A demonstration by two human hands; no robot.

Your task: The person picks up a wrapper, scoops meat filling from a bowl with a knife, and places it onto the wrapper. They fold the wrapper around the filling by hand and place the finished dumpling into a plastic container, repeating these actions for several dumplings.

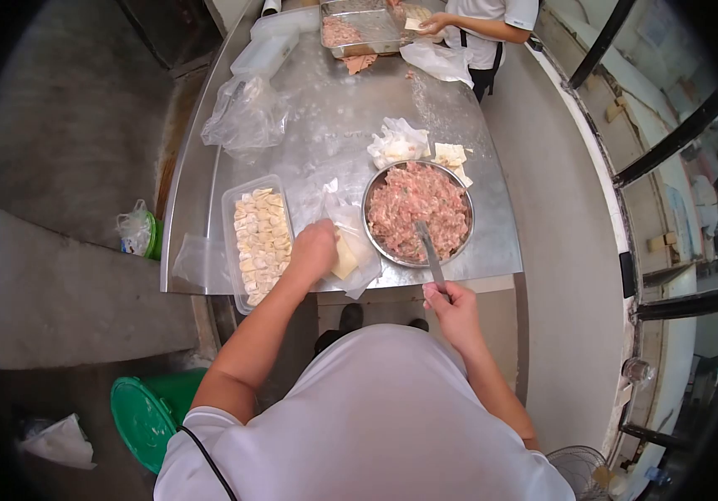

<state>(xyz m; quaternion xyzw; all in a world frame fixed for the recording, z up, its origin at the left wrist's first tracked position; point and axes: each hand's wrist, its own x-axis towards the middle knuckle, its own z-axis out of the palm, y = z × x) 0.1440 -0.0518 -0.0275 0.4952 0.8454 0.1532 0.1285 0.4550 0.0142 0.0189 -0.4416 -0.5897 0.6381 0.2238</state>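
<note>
Gripping the end of a flat metal spatula [431,255] with the right hand [452,306], fingers closed around the handle, blade tip lying in the minced filling [416,209]. Pressing the left hand [314,248] down, fingers curled, onto a stack of pale wrappers [345,257] lying on crumpled plastic [350,225] just beside the steel bowl [464,239]; cannot tell whether 1 wrapper is already pinched.

Judging the wrappers thin, soft, limp and easy to tear, likely clinging to each other: best peeling 1 from a corner or edge with fingertips, not grabbing the stack. Judging the filling wet, sticky and heavy for its size, so scooping small amounts on the blade tip. Spatula stiff and light, handle possibly greasy.

Sitting left of the wrappers, touching the plastic, a clear tray [229,207] of folded dumplings [262,242], all on the floured metal surface [325,125]. Working at the far end, another person's hand [434,23] near a second tray [363,29].
</note>
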